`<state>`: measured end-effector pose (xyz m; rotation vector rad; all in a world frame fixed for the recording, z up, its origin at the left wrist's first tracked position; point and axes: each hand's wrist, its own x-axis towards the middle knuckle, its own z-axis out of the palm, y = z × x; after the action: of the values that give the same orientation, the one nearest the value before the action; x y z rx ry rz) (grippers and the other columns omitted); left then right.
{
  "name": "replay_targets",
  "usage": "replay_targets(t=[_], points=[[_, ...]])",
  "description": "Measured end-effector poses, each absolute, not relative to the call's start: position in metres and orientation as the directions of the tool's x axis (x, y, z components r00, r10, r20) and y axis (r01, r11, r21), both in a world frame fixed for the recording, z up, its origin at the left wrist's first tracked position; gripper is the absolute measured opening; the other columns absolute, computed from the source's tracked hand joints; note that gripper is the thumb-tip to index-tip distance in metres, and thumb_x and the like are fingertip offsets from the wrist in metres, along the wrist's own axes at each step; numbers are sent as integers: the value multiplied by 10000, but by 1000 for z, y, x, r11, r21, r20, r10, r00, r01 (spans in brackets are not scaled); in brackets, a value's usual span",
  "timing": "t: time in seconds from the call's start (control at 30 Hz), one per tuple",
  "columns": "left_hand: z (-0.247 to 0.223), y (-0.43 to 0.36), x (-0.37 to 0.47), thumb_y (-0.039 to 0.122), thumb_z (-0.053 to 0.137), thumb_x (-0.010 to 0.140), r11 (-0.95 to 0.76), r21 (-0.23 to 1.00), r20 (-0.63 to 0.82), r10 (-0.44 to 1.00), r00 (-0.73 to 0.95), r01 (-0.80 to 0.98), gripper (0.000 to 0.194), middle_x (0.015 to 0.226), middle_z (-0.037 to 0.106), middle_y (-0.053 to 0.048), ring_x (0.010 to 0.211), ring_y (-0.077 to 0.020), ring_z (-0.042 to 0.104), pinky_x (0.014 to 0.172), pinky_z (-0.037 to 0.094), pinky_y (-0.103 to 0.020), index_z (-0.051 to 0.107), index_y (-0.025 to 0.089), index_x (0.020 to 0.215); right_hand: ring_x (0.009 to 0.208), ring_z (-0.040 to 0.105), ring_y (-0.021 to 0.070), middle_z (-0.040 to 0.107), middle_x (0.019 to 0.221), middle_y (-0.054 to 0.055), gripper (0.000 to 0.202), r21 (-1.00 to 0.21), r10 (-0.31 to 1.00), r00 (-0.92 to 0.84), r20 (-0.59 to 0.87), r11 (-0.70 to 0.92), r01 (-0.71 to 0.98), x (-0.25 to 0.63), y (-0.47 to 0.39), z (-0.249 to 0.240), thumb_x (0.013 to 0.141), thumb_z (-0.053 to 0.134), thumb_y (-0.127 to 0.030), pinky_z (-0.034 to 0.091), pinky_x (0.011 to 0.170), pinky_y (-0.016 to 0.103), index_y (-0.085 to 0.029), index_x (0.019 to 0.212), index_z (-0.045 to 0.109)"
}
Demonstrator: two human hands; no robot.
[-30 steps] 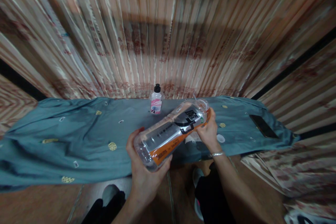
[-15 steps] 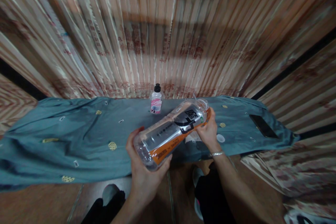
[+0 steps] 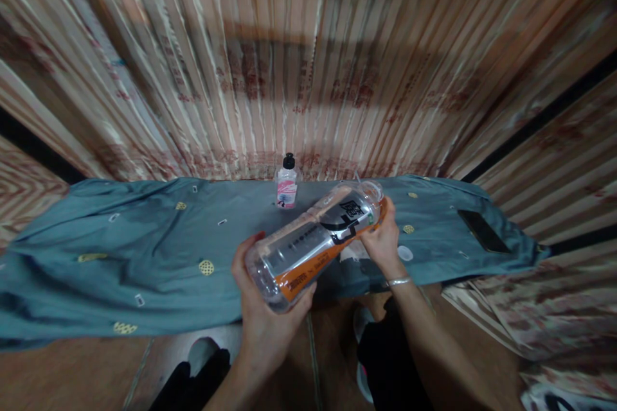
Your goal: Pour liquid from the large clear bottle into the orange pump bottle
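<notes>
Clear plastic bottle (image 3: pixel 315 244) with orange and black label, tilted above the table's near edge, left hand (image 3: pixel 263 308) cupping its base, right hand (image 3: pixel 383 241) gripping near its neck, white cap (image 3: pixel 405 253) on the teal cloth (image 3: pixel 120 250), small pink-labelled bottle (image 3: pixel 287 184) standing behind, dark phone (image 3: pixel 484 231) far right.

Head camera looks steeply down, close above table (image 3: pixel 120 250).

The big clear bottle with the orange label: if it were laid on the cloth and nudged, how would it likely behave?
The bottle looks empty and thin-walled, so probably light and easily dented. Its round body would likely roll on the teal cloth, though folds may slow it. No cap shows on its neck, and both the left hand and right hand support it, suggesting bulk rather than weight.
</notes>
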<state>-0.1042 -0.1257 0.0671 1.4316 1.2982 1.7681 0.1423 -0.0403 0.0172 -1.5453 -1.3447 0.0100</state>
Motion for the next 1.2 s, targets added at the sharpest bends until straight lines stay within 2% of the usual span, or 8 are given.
replay_targets(t=[0.23, 0.4, 0.8, 1.2], points=[[69, -125, -106, 262, 888, 616, -382, 906, 421, 860, -289, 185, 930, 1376, 521, -107, 1140, -221, 640, 941, 565, -343, 382, 271, 1395, 1069, 720, 331, 701, 1246, 189, 910, -680, 735, 375, 565, 158, 716, 142, -40, 18, 686, 756, -462, 599, 885, 453, -134, 1453, 391], [69, -126, -106, 240, 887, 618, -409, 897, 441, 851, -285, 169, 916, 1361, 530, -94, 1107, -204, 652, 890, 576, -300, 395, 274, 1390, 1071, 721, 325, 698, 1256, 187, 888, -684, 736, 378, 562, 157, 712, 141, -41, 19, 691, 755, -452, 597, 898, 440, -138, 1444, 406], [67, -124, -107, 238, 897, 597, -416, 891, 453, 842, -293, 181, 935, 1359, 539, -76, 1115, -177, 648, 913, 559, -264, 401, 279, 1389, 1095, 713, 338, 689, 1278, 196, 912, -678, 728, 383, 569, 152, 719, 141, -40, 18, 681, 754, -472, 591, 913, 459, -134, 1452, 403], [67, -125, -105, 268, 897, 599, -405, 902, 432, 850, -302, 150, 932, 1360, 533, -82, 1115, -204, 652, 891, 581, -307, 396, 292, 1385, 1039, 731, 340, 714, 1224, 193, 904, -671, 725, 388, 569, 137, 729, 142, -40, 18, 684, 747, -494, 608, 850, 449, -129, 1442, 416]])
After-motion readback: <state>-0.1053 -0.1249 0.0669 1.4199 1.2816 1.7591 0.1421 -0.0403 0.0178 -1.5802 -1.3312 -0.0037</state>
